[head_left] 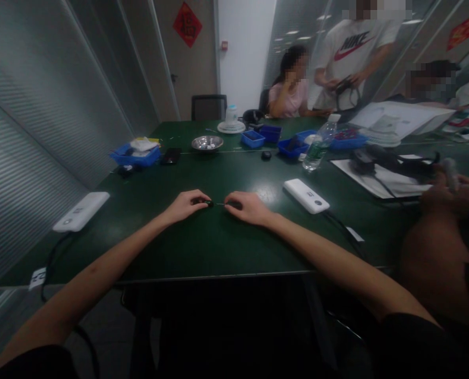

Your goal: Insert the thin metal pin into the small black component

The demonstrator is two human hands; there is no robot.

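And here, at the middle of the frame, closes the left hand around a small black piece, pinched between thumb and fingers. Just to the right, grips a thin tool in the curled right hand, dark at the held end. Points the fine shaft leftward, straight at the black piece, near it; too small to tell whether touching. Holds both hands low over the green table, thumbs facing each other, forearms reaching up from the lower corners.

Out to the sides, now: to the right of the right hand, lies flat a white device, with a dark cable running down to the right. At the left of the frame, rests another white device, also cabled.

Farther up, look: at upper centre, sits a metal bowl with small pale bits inside; left of it, a dark flat object beside a loaded blue basket. At upper right, stands a clear bottle, slightly tilted in view, near the blue trays. Beyond, at top right, a standing person in a white shirt, handling something dark.
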